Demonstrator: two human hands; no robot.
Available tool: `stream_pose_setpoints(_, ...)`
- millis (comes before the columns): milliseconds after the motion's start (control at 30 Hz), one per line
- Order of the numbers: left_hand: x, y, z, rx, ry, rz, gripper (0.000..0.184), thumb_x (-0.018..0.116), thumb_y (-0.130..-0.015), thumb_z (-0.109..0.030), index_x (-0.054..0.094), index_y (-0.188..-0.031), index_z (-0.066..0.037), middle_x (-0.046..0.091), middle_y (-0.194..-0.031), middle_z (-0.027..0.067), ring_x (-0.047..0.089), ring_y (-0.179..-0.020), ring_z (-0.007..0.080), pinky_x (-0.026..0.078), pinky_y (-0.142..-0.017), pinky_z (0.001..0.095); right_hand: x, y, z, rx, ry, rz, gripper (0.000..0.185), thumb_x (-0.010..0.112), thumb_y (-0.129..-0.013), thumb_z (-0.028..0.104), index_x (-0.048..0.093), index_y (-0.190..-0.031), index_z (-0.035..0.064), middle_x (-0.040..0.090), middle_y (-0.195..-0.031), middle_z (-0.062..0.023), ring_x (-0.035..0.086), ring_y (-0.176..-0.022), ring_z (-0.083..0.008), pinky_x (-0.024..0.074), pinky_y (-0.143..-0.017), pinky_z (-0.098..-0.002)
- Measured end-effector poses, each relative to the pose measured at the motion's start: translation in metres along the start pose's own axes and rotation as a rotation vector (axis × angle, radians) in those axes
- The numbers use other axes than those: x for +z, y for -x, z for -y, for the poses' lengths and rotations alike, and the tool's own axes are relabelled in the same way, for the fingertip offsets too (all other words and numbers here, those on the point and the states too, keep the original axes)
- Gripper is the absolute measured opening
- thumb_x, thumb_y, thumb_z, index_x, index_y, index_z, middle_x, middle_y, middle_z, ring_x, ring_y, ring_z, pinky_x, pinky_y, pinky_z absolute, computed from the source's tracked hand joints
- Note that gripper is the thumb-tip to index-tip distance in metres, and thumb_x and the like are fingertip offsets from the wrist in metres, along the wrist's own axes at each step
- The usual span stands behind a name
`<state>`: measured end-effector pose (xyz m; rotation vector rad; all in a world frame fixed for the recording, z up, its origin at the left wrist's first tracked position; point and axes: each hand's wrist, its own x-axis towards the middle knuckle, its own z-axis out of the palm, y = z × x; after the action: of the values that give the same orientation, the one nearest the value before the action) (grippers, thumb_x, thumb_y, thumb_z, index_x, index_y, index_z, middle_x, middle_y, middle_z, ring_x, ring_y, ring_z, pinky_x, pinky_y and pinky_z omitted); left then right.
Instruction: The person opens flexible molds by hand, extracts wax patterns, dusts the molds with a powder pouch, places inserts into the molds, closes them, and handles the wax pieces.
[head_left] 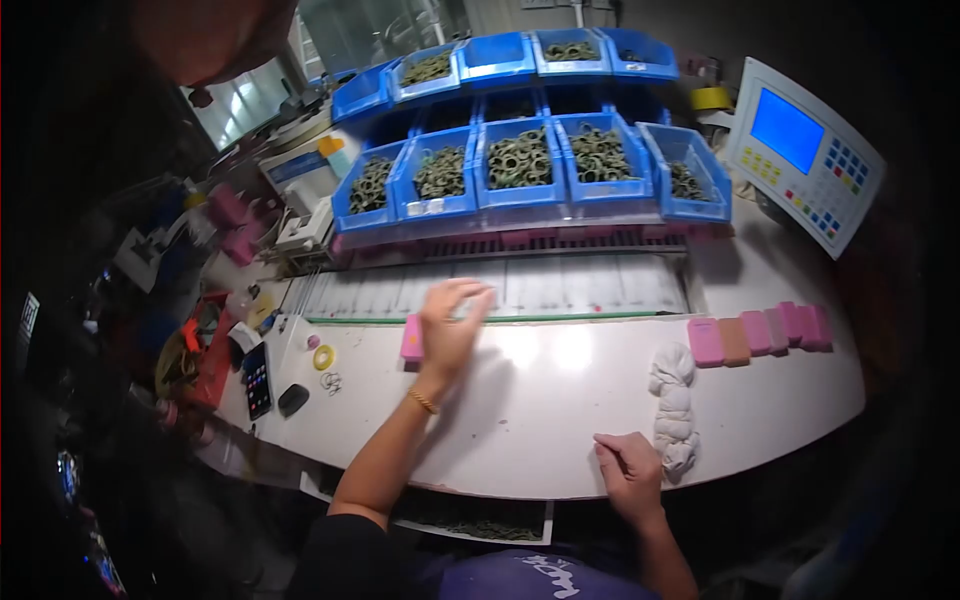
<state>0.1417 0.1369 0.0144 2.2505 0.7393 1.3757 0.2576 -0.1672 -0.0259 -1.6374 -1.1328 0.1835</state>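
Observation:
My left hand (452,325) is over the front edge of a long pale panel marked with thin lines (400,288). Its fingers are bent but apart from the thumb, and I see nothing held. Just left of that hand, partly covered by it, stands a pink block (411,340). Above the front of the white table, my right hand (630,470) has its fingers curled in; whatever is inside them, if anything, is hidden. A twisted white cloth (674,410) lies right beside it.
Blue bins (520,160) with small ring-like parts rise behind the panel. A control panel with a blue screen (805,150) stands at right, above a row of pink and tan blocks (735,342). A phone (258,380), dark mouse-shaped object (293,400) and yellow ring (323,358) lie left.

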Motion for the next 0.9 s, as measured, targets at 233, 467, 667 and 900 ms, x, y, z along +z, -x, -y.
stream_pose_setpoints(233,-0.079,-0.026,0.177,-0.338,-0.41,-0.188,0.036,0.074,-0.082,-0.018,0.068,-0.112,0.001,0.067,-0.106,0.0179,0.061,-0.11,0.0323,0.047,-0.096,0.04,0.006,-0.004,-0.001,-0.082,0.13,0.056,0.013,0.071,-0.083,0.0,0.072,-0.096,0.0018,0.069,-0.082,-0.0108,0.062,-0.072,-0.0277,0.0495,-0.063,-0.0361)
stream_pose_setpoints(467,-0.079,-0.096,0.34,-0.676,0.152,-0.2,0.054,0.063,-0.095,-0.033,0.052,-0.137,-0.001,0.055,-0.138,0.0134,0.052,-0.123,0.0263,0.041,-0.104,0.0345,0.009,-0.007,0.005,0.003,0.165,0.005,0.014,0.072,-0.082,-0.001,0.072,-0.096,0.0022,0.068,-0.079,-0.0104,0.062,-0.067,-0.0263,0.0498,-0.061,-0.0357)
stream_pose_setpoints(667,-0.017,-0.133,0.393,-0.631,0.592,0.085,0.057,0.057,-0.1,-0.037,0.047,-0.144,0.0,0.052,-0.143,0.0102,0.047,-0.128,0.0231,0.036,-0.11,0.0349,0.006,-0.015,0.01,0.062,0.151,-0.034,0.015,0.071,-0.083,0.001,0.072,-0.097,0.0023,0.068,-0.079,-0.0095,0.064,-0.067,-0.0246,0.0516,-0.061,-0.0334)
stream_pose_setpoints(900,0.004,-0.125,0.41,-0.614,0.537,0.274,0.06,0.058,-0.099,-0.038,0.048,-0.142,0.002,0.053,-0.142,0.015,0.048,-0.129,0.0273,0.037,-0.109,0.0359,0.007,-0.014,0.005,0.034,0.122,-0.027,0.013,0.071,-0.085,0.0,0.073,-0.097,0.0006,0.069,-0.079,-0.0096,0.064,-0.068,-0.0223,0.0506,-0.06,-0.0318)
